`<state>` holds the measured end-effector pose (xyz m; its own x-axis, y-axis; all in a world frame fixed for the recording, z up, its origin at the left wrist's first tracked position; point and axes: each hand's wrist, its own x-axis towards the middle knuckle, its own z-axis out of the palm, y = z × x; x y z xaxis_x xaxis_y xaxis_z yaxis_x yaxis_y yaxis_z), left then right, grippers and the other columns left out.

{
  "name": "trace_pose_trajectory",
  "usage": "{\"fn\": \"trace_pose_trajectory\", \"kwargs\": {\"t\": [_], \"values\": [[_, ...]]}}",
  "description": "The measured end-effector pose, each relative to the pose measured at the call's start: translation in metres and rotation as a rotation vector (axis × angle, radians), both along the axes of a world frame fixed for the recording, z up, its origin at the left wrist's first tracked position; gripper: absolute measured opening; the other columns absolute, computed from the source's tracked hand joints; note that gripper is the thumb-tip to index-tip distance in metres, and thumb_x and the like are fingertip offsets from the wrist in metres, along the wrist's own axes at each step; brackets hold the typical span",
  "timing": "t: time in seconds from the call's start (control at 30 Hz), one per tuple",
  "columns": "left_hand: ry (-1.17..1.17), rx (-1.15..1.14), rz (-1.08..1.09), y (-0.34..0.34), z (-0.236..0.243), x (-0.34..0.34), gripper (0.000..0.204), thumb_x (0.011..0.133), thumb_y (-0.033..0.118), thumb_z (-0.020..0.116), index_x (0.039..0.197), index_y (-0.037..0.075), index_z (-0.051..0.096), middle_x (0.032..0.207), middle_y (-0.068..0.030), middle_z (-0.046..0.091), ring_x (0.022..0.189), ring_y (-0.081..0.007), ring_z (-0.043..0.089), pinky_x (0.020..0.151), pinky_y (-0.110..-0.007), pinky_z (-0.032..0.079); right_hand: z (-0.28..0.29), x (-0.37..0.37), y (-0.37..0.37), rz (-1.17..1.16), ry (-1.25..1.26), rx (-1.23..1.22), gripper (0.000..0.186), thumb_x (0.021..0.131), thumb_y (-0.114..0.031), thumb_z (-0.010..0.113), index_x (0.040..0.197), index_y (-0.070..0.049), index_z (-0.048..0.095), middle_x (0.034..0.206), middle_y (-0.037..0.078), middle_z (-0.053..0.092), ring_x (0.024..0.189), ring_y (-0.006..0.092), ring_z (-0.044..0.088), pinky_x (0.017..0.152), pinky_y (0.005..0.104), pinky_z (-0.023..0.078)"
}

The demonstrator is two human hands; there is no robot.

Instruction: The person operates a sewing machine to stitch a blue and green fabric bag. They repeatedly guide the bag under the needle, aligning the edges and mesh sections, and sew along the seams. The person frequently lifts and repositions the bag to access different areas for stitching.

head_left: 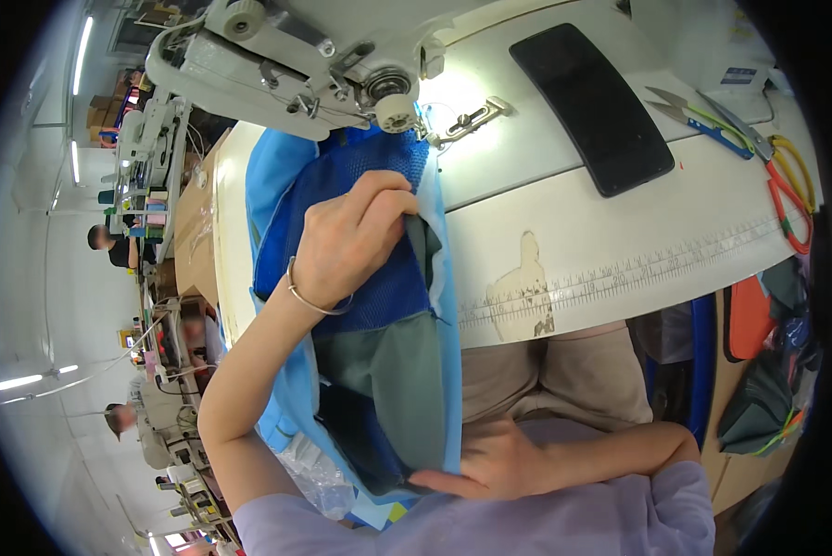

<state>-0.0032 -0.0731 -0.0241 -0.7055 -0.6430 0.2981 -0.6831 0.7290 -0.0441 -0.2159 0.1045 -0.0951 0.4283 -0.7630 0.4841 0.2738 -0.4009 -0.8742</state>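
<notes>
A sewn fabric piece [407, 371], light blue outside with dark blue mesh and grey-green lining, runs from under the sewing machine head [286, 65] down to my lap. My left hand [351, 236], a bangle on its wrist, lies over the mesh, with its fingers pinching the piece's right edge just below the presser area. Lower down, my right hand [499, 459] grips the same edge near its bottom end, one digit reaching over onto the lining. The needle and the cloth right beneath it cannot be made out clearly.
On the machine table [490, 208] lie a black phone [592, 107], blue-handled snips [712, 130] and scissors [777, 167] with red and yellow handles. A ruler strip [620, 273] follows the near edge. Fabric pieces [759, 408] hang at right. Other people and machines line the left.
</notes>
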Motion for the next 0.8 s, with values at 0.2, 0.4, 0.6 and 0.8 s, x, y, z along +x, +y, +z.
{"fn": "trace_pose_trajectory", "kwargs": {"t": [0.2,0.4,0.6,0.8], "values": [[0.115,-0.005,0.065,0.006,-0.013,0.006,0.032,0.070,-0.006,0.076,0.097,0.009,0.066,0.104,-0.0084,0.072,0.075,-0.0246,0.071,0.059,-0.031,0.055,-0.008,-0.007,-0.001,0.014,-0.007,-0.059,0.038,0.092,-0.038,0.076,0.076,-0.006,0.066,0.058,0.006,0.058,0.049,0.0217,0.059,0.043,0.0364,0.047],[0.057,-0.074,-0.105,0.006,-0.013,0.000,0.033,0.069,-0.002,0.079,0.098,0.011,0.068,0.108,-0.0088,0.071,0.073,-0.0215,0.070,0.057,-0.030,0.055,-0.019,-0.054,-0.040,-0.030,0.411,-0.313,0.031,0.088,-0.037,0.079,0.087,-0.007,0.070,0.072,0.005,0.067,0.059,0.0181,0.065,0.052,0.0316,0.053],[0.080,-0.091,-0.096,0.011,-0.013,0.007,0.028,0.071,0.002,0.078,0.096,0.010,0.069,0.108,-0.0083,0.070,0.074,-0.0219,0.070,0.060,-0.031,0.056,0.017,-0.051,-0.160,-0.343,0.522,-0.875,0.030,0.077,-0.020,0.076,0.101,-0.003,0.071,0.099,0.008,0.068,0.083,0.0219,0.066,0.077,0.0339,0.054],[0.277,0.105,0.083,0.021,-0.014,0.001,0.029,0.074,-0.005,0.078,0.097,0.005,0.065,0.119,-0.0173,0.070,0.108,-0.0367,0.071,0.090,-0.041,0.059,0.015,-0.025,-0.193,-0.022,0.641,-1.173,0.031,0.070,-0.014,0.068,0.096,0.004,0.071,0.101,0.019,0.070,0.103,0.0321,0.067,0.092,0.0437,0.055]]}}
